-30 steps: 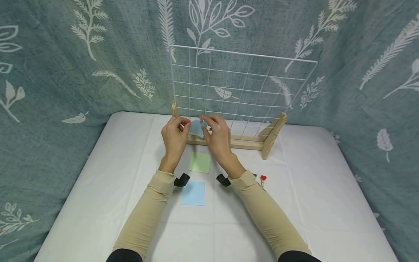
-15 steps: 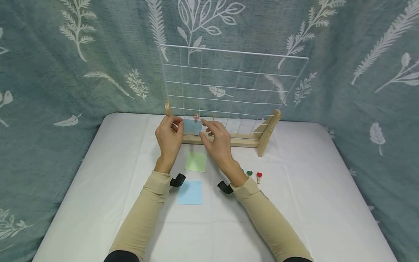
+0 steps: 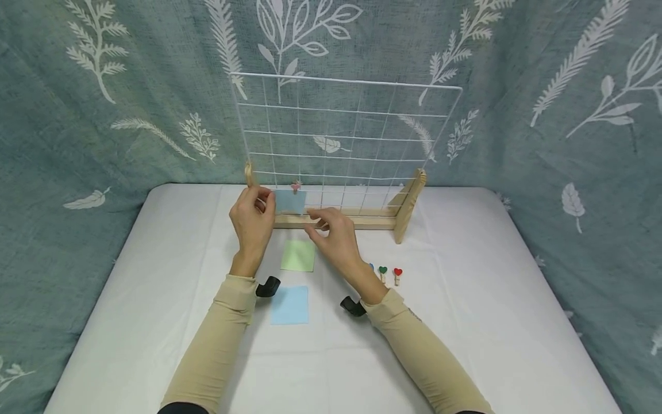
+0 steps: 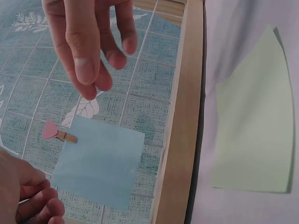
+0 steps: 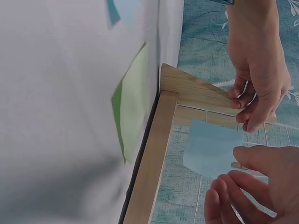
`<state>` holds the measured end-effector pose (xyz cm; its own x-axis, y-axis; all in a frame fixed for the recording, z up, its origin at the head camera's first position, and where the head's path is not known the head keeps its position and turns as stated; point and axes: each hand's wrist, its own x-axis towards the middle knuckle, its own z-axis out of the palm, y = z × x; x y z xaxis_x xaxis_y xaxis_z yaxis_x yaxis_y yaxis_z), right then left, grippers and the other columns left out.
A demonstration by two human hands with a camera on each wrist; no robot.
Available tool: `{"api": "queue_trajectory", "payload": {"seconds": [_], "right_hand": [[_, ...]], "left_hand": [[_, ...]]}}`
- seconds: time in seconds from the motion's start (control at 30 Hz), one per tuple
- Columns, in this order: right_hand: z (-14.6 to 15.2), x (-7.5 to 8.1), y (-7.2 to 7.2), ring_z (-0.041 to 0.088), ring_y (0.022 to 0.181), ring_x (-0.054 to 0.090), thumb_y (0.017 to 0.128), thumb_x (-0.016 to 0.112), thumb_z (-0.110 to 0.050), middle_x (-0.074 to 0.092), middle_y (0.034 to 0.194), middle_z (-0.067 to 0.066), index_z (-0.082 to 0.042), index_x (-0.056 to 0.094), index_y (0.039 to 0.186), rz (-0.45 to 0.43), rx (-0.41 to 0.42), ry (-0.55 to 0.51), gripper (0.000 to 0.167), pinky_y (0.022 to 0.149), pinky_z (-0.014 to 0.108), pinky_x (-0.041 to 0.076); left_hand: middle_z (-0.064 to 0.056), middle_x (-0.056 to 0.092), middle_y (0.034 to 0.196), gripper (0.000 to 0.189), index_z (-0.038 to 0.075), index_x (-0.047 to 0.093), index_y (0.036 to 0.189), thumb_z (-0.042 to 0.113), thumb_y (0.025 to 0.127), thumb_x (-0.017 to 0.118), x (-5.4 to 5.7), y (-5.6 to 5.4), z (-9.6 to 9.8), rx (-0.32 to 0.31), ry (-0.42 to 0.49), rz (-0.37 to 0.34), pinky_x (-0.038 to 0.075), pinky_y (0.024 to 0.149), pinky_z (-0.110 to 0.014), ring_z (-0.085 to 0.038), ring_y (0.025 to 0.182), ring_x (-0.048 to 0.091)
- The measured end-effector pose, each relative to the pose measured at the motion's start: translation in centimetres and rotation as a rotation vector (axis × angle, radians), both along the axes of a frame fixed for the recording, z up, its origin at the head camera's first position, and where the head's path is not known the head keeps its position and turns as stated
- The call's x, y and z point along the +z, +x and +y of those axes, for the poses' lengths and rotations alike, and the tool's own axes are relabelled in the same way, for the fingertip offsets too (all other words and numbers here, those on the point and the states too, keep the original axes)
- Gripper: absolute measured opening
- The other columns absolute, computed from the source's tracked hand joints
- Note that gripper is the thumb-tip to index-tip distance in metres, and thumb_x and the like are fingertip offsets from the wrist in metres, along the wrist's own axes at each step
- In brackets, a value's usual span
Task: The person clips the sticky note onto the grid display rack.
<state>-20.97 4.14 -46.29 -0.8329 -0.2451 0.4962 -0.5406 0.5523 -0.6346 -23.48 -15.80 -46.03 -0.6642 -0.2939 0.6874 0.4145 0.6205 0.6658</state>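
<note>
A blue paper square [image 3: 291,202] hangs on the lower left of a white wire grid [image 3: 341,132]. A small wooden clothespin with a pink heart [image 4: 50,130] clips its upper edge. My left hand [image 3: 252,221] is beside the square's left edge; in the left wrist view its loosely curled fingertips [image 4: 52,206] are right at the square's corner. My right hand [image 3: 336,236] stands to the lower right of the square, thumb and fingers apart with nothing between them. In the right wrist view the right thumb [image 5: 252,156] overlaps part of the clothespin.
The grid stands in a wooden base [image 3: 357,222] at the table's back. In front lie a green paper square [image 3: 297,256] and another blue paper square [image 3: 289,305]. Heart clothespins, green [image 3: 383,271], red [image 3: 397,273] and a partly hidden blue one [image 3: 371,267], lie right of my right forearm.
My right hand has let go of the clothespin and drawn back down and to the right. The bent blue square now hangs flat. The head view has shifted, so the scene sits further left.
</note>
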Motion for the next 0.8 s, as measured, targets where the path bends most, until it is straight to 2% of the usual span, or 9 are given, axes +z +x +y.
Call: {"api": "queue_trajectory", "payload": {"seconds": [0.23, 0.4, 0.6, 0.8], "right_hand": [[1.0, -0.1, 0.8, 0.024, 0.087, 0.074, 0.094, 0.080, -0.010, 0.078, 0.107, 0.011, -0.003, 0.078, 0.116, -0.027, 0.007, 0.024, 0.024, 0.081, 0.035, 0.063], [2.5, -0.2, 1.3, 0.022, 0.085, 0.074, 0.095, 0.078, -0.008, 0.079, 0.105, 0.010, -0.004, 0.080, 0.110, -0.032, -0.014, 0.032, 0.016, 0.080, 0.036, 0.063], [4.4, -0.3, 1.7, 0.023, 0.084, 0.075, 0.094, 0.078, -0.007, 0.080, 0.102, 0.010, -0.003, 0.080, 0.107, -0.058, -0.037, 0.037, 0.014, 0.080, 0.036, 0.063], [6.4, -0.5, 1.9, 0.022, 0.082, 0.075, 0.093, 0.079, -0.006, 0.080, 0.094, 0.009, -0.003, 0.081, 0.103, -0.052, -0.049, 0.032, 0.011, 0.078, 0.037, 0.064]], "left_hand": [[-0.013, 0.071, 0.081, 0.008, 0.000, 0.075, 0.089, 0.006, 0.094, 0.074, -0.5, 0.4, 0.3, -0.004, -0.030, 0.002, 0.048, 0.060, -0.036, -0.027, 0.061, 0.064], [-0.012, 0.070, 0.081, 0.008, 0.000, 0.074, 0.089, 0.006, 0.095, 0.073, -1.3, 0.8, 0.6, -0.017, -0.047, -0.015, 0.046, 0.060, -0.031, -0.025, 0.061, 0.062], [-0.011, 0.070, 0.080, 0.008, 0.001, 0.074, 0.088, 0.006, 0.094, 0.075, -2.4, 1.7, 0.4, 0.000, -0.058, -0.075, 0.042, 0.060, -0.028, -0.024, 0.062, 0.061], [-0.011, 0.072, 0.084, 0.007, 0.002, 0.074, 0.089, 0.007, 0.094, 0.076, -2.7, 2.4, 0.6, -0.047, -0.079, -0.128, 0.050, 0.063, -0.036, -0.027, 0.064, 0.064]]}}
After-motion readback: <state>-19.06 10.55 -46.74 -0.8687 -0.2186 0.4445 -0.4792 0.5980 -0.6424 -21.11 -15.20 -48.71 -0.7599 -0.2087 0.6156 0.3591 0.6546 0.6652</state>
